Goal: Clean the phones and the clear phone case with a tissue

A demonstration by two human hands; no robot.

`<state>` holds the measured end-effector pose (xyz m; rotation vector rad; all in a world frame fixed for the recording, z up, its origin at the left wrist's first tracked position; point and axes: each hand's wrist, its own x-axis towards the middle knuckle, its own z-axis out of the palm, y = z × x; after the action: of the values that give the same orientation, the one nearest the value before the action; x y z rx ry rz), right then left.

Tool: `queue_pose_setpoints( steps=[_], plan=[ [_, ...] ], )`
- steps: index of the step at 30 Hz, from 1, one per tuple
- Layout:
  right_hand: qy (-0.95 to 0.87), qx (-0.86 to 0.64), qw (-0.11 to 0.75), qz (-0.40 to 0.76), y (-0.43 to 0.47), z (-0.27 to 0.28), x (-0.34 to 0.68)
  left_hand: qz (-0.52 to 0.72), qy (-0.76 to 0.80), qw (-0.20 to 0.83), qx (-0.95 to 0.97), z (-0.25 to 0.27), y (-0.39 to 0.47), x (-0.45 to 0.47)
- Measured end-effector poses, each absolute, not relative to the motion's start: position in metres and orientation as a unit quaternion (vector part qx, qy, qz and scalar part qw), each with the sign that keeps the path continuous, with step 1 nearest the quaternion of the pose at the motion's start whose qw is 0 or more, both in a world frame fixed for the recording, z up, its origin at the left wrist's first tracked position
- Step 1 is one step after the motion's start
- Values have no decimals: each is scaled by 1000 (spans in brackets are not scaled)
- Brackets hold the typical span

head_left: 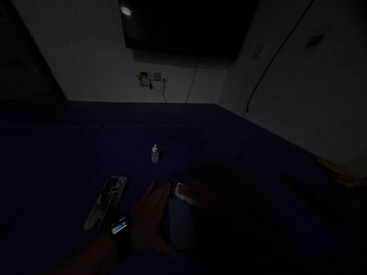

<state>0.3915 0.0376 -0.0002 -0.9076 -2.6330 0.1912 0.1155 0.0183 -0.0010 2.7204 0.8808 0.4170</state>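
Note:
A phone lies flat on the dark blue surface, its greyish back up and its camera area at the far end. My left hand rests along the phone's left edge, fingers stretched out and thumb by the near end; a lit smartwatch is on that wrist. My right hand presses a folded white wipe onto the phone's far end, partly covering the camera area. Deep shadow hides most of the right hand. To the left lies a patterned phone case. Beyond the hands stands a small clear bottle with a white top.
The room is very dim. A long dark object lies to the right, with a blurred yellow-orange item near the right wall. A large dark screen hangs on the far wall above sockets with cables.

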Motion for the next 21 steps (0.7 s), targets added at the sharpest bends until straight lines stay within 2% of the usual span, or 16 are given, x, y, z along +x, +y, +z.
queue_pose_setpoints(
  steps=[5, 12, 17, 21],
  plan=[
    [-926, -310, 206, 64, 37, -1, 401, 135, 309, 127, 933, -1, 18, 117],
    [-937, -300, 165, 72, 38, 0, 396, 121, 311, 126, 934, 0, 19, 116],
    [-937, -269, 206, 85, 42, -12, 407, 135, 313, 131, 931, 0, 19, 117],
    [-939, -286, 167, 96, 40, -8, 401, 134, 310, 130, 932, 0, 18, 117]
  ],
)
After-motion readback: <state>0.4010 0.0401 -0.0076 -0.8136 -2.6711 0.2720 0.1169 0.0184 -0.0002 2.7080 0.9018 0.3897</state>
